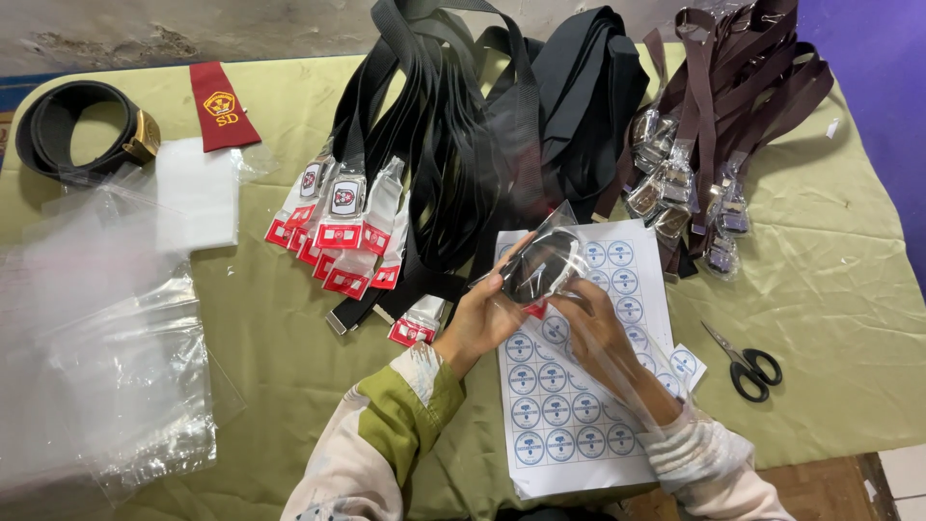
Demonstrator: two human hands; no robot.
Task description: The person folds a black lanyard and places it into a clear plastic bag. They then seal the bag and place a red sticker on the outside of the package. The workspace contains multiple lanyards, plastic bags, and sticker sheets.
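Head view: our left hand (479, 323) and right hand (600, 328) both grip, apparently, a rolled belt (540, 266) in a clear bag (617, 371).

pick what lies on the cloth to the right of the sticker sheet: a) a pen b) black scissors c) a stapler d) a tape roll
b, black scissors lie on the green cloth just right of the sticker sheet, blades pointing up-left toward it; no stapler, tape roll or pen shows there.
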